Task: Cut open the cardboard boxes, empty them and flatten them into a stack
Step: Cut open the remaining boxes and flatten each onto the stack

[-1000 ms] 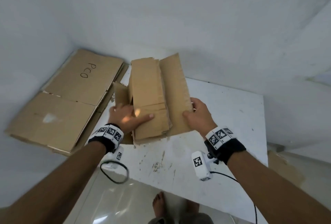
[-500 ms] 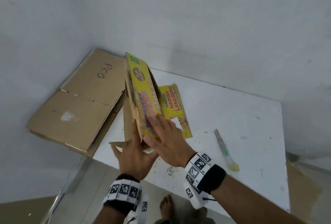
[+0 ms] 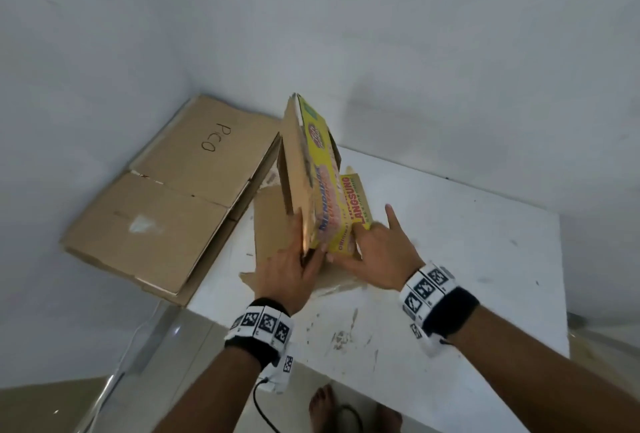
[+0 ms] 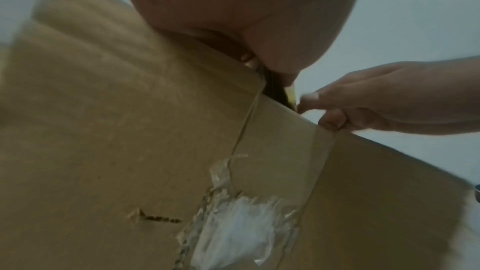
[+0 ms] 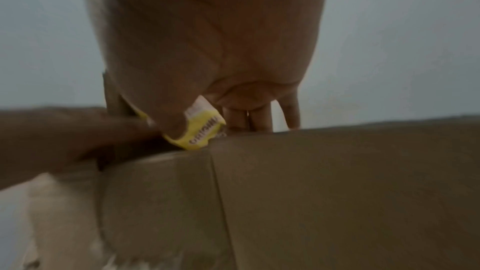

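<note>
Two flattened boxes (image 3: 162, 204) already lie stacked at the left, against the wall; the yellow box (image 3: 318, 183) stands on edge on the table (image 3: 467, 259), half folded over its brown flap. This looks like the flattening step: the left hand (image 3: 287, 269) grips the raised panel's lower edge, thumb curled round it. The right hand (image 3: 377, 252) presses beside it, fingers straight and spread, so next the panel should need pushing down flat.
</note>
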`<state>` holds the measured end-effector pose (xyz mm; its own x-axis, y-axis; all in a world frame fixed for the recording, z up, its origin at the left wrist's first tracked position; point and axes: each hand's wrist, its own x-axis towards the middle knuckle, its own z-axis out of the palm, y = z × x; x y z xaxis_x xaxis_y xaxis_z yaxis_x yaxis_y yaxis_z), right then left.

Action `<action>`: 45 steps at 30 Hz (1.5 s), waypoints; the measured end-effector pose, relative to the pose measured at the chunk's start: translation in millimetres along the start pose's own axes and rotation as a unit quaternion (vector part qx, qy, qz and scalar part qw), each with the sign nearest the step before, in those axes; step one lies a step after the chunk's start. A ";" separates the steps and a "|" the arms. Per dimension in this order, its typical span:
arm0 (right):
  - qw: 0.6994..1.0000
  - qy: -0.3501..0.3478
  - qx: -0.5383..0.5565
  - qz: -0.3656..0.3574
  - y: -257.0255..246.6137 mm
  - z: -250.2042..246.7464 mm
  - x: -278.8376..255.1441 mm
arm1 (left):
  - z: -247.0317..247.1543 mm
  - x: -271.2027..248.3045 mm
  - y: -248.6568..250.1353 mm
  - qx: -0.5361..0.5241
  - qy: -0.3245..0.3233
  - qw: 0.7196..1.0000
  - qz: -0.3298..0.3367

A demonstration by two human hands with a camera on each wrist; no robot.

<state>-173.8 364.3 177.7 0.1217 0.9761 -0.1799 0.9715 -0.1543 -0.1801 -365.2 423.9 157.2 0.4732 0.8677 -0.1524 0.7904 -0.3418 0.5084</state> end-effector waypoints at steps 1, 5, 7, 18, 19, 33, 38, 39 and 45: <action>1.000 -0.004 0.025 0.012 -0.4 2.7 -6.9 | 6.5 2.4 2.6 0.004 -0.007 1.000 0.004; 0.983 -0.056 0.161 0.066 -6.2 22.6 -3.5 | 17.5 30.6 7.4 0.048 0.001 0.999 -0.011; 0.979 -0.046 0.177 0.087 -7.6 25.6 16.8 | 19.8 53.8 8.9 0.048 0.006 0.999 -0.017; 0.978 -0.119 0.057 0.160 40.3 79.8 103.8 | 70.6 139.9 -56.1 -0.045 -0.148 0.983 -0.098; 0.975 -0.122 0.068 0.171 46.5 93.0 103.0 | 78.6 139.7 -65.1 -0.030 -0.140 0.982 -0.122; 0.995 -0.045 0.069 0.064 6.1 163.6 25.0 | 52.7 264.4 -69.3 0.180 -0.076 0.972 0.133; 0.976 -0.210 0.037 0.038 -0.7 216.3 17.4 | 120.4 386.9 -125.1 0.360 -0.356 0.853 0.128; 0.975 -0.213 0.040 0.043 -0.1 219.2 18.2 | 118.3 384.2 -122.5 0.339 -0.360 0.861 0.118; 0.958 -0.265 0.098 0.056 -2.9 189.3 30.6 | 75.5 335.7 -66.5 0.362 -0.304 0.874 0.115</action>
<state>-211.4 365.7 -10.4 0.0517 0.7459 -0.6640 0.8952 -0.3294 -0.3003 -229.5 710.6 8.2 0.5974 0.4694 -0.6503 0.5824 -0.8114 -0.0506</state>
